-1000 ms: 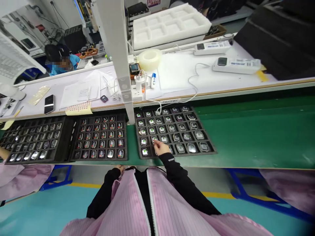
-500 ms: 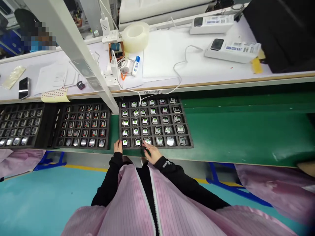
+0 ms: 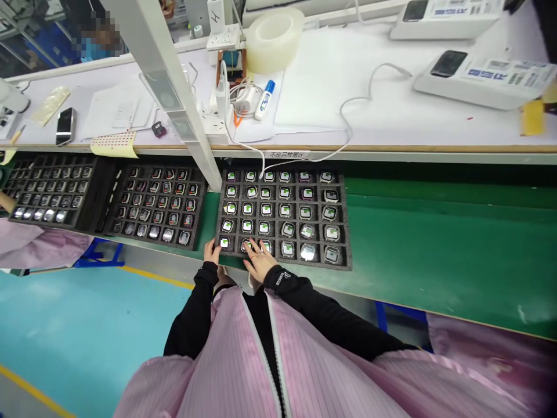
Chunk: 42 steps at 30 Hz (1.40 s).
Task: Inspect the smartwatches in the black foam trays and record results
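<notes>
A black foam tray (image 3: 343, 220) full of small square watch bodies with lit screens lies on the green conveyor belt (image 3: 435, 244) right in front of me. My left hand (image 3: 212, 253) rests at the tray's near left corner, fingers curled against its edge beside a lit watch (image 3: 224, 242). My right hand (image 3: 260, 260) lies flat over the front row, fingers spread across two watches there. Neither hand lifts anything that I can see.
Two more black trays (image 3: 161, 203) (image 3: 47, 188) of watches sit to the left on the belt. A white post (image 3: 174, 98) rises beside my tray. The bench behind holds a tape roll (image 3: 275, 32), power strips, cables, a phone (image 3: 65, 126) and papers. Pink-sleeved co-workers flank me.
My right hand came down from the tray's middle rows to its front row. My left hand came up from my lap to the tray's near left corner. The view has tilted and shifted.
</notes>
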{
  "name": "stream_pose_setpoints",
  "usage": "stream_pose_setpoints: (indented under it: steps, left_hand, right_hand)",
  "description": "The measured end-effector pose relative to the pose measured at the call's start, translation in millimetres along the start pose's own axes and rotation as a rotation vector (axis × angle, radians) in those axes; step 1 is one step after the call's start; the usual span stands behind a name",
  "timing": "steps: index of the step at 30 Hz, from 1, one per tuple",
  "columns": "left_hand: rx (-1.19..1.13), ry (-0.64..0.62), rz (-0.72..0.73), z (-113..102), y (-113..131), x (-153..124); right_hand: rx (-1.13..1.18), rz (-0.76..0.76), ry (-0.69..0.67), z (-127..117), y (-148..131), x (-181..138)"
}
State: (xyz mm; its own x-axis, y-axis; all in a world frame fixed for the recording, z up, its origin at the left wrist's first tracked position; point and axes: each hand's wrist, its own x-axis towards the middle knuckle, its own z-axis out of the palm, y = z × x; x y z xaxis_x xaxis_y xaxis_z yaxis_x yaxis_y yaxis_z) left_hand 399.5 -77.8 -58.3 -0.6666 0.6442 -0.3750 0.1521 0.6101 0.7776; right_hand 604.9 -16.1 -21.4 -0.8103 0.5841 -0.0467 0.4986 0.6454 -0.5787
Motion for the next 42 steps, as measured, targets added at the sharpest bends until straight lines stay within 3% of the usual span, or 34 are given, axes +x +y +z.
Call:
stream_pose_setpoints:
  steps: [13, 26, 35, 42]
  left_hand:
    - [0.127, 0.041, 0.016, 5.2, -0.3, 7.8]
    - [0.035, 0.006, -0.046, -3.7, 3.7, 19.1]
    - [-0.001, 0.033, -0.06, -3.5, -0.5, 25.3]
    - [-0.011, 0.067, -0.062, -1.1, 4.9, 25.1]
  right_hand:
    - [0.046, 0.143, 0.232, -14.7, 23.4, -44.7]
    - [-0.019, 0.144, 0.161, -17.6, 14.2, -35.5]
    - [-0.056, 0.249, 0.33, -28.5, 43.0, -74.6]
    - [-0.071, 0.298, 0.336, -26.9, 53.4, -82.9]
